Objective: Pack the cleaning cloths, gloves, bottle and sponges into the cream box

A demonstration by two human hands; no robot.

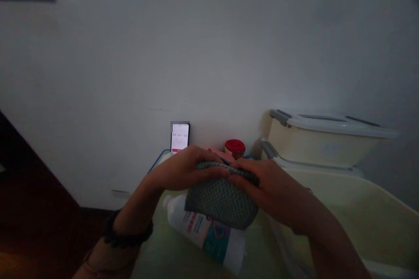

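Observation:
A grey-green woven cloth (222,200) hangs between my two hands above the table. My left hand (188,168) pinches its upper edge from the left, thumb along the near side. From the right, my right hand (258,178) grips the same edge, its fingertips meeting those of the left. Below and partly behind the cloth, a white plastic bottle (235,250) with a teal and white label lies on its side, neck toward the upper left. The cloth covers part of the bottle's upper side.
A phone (180,137) showing a timer stands upright against the wall. A red rolled item (235,146) and a pink item (218,154) are behind my hands. At right are a lidded cream storage box (321,144) and an open cream bin (369,209). The table (163,253) has a pale green top.

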